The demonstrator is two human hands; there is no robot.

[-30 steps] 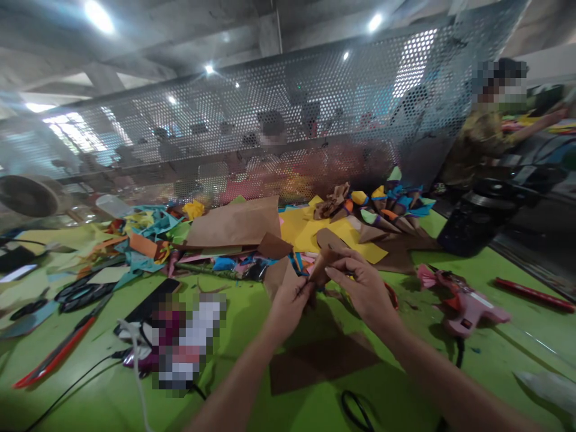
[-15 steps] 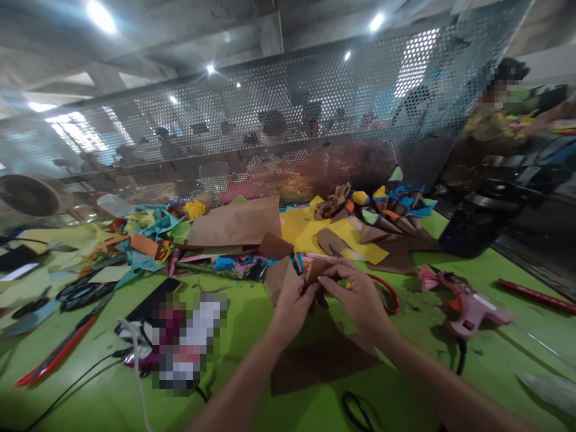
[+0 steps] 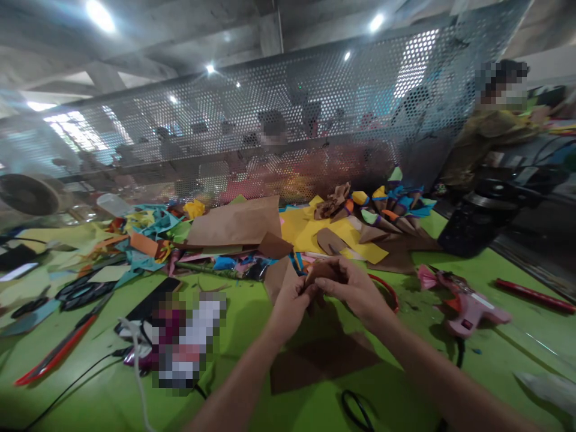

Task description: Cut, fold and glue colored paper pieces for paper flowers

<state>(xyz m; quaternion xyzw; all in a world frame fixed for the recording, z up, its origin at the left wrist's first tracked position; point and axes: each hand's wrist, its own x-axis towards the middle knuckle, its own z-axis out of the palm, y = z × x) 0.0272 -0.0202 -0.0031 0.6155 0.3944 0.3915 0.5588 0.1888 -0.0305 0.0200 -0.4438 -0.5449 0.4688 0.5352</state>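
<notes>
A small folded piece of brown paper (image 3: pixel 320 273) is held between my two hands above the green table. My left hand (image 3: pixel 291 303) pinches its left side with the fingers closed. Curled around its right side is my right hand (image 3: pixel 348 288), the thumb pressed near the left fingertips. Much of the paper is hidden by the fingers. Below my wrists a brown paper sheet (image 3: pixel 321 363) lies flat on the table. Another brown paper piece (image 3: pixel 275 282) shows just behind my left hand, and a red ring-shaped thing (image 3: pixel 392 294) lies beyond my right hand.
A pink glue gun (image 3: pixel 477 312), a red pen (image 3: pixel 535 296) and a dark flask (image 3: pixel 472 219) stand or lie at right. Paper cones (image 3: pixel 389 222) and a large brown sheet (image 3: pixel 236 223) are behind. At left are a red cutter (image 3: pixel 60 351), a phone (image 3: pixel 153 298) and cables.
My right fingers have shifted from a fingertip pinch to curling over the brown paper. The left hand has barely moved.
</notes>
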